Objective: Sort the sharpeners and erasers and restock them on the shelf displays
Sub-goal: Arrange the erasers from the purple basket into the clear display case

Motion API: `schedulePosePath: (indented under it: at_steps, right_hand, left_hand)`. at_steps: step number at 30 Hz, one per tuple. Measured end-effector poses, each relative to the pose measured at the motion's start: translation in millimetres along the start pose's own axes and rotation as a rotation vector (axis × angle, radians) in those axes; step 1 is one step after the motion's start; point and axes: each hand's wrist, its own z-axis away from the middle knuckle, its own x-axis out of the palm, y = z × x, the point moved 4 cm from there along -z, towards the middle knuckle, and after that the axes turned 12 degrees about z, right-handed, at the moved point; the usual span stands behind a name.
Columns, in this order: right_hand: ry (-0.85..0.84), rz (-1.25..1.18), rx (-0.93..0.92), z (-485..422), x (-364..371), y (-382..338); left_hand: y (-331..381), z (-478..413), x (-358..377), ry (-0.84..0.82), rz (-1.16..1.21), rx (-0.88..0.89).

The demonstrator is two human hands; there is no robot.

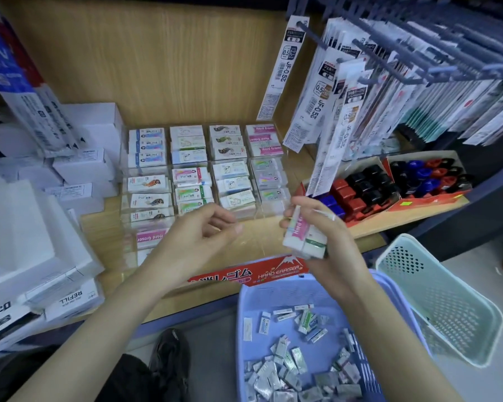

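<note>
My right hand grips a small stack of wrapped erasers, the top one with a pink "Hard Eraser" sleeve, just above the shelf's front edge. My left hand hovers to its left with fingers loosely curled and nothing in it. Behind both hands stands a clear acrylic eraser display with several compartments of boxed erasers. Below, a lilac basket holds several loose wrapped erasers. Red cardboard trays of black, red and blue sharpeners sit on the shelf at the right.
White refill boxes are stacked at the left of the wooden shelf. Hanging pen-refill packs dangle over the shelf's right side. A tilted mint-green basket leans beside the lilac one. A red "Hard Eraser" sign fronts the display.
</note>
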Motion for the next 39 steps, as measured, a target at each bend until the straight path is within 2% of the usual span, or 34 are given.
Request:
schedulePosePath:
  at_steps: [3,6,10,15,18,20,22,24,26,30,34,39]
  right_hand:
    - [-0.055,-0.11,0.004,7.5,24.6,7.3]
    - [-0.104,-0.091,-0.029,11.3,45.3,14.6]
    - [-0.123,-0.029,-0.051,15.1,64.2,19.7]
    - [-0.122,-0.039,-0.008,20.3,70.2,24.0]
    - [-0.098,-0.081,0.007,20.1,65.3,29.1]
    - [-0.044,0.085,-0.055,19.3,59.5,29.4]
    - [-0.006,0.495,-0.22,20.1,56.9,22.1]
    - [-0.079,0.849,-0.361,18.6,63.4,19.7]
    - [-0.157,1.038,-0.422,13.6,71.8,23.3]
    - [-0.211,1.147,-0.473,5.2,91.0,29.2]
    - [-0.282,1.275,-0.608,-1.9,110.7,35.5]
    - [-0.179,1.44,-0.633,-26.5,134.8,38.8]
  left_hand:
    - [0.8,9.2,17.5,-0.201,0.076,-0.088]
    - [1.8,16.5,26.3,-0.301,0.14,-0.101]
    - [3.0,20.9,19.3,-0.271,0.209,-0.078]
    - [-0.4,29.2,13.2,-0.294,0.343,-0.158]
    - [-5.6,27.0,0.3,-0.224,0.34,-0.172]
    - [-9.7,25.6,-12.3,-0.152,0.289,-0.153]
    - [-14.1,28.0,-21.2,-0.144,0.246,-0.16]
    - [-18.7,33.1,-26.8,-0.186,0.202,-0.176]
    - [-19.9,38.1,-32.3,-0.227,0.148,-0.171]
    - [-24.9,43.8,-55.0,-0.179,0.156,-0.148]
    - [-31.4,50.9,-75.8,-0.103,0.162,-0.143]
    - [-38.0,60.2,-115.1,0.231,0.264,-0.163]
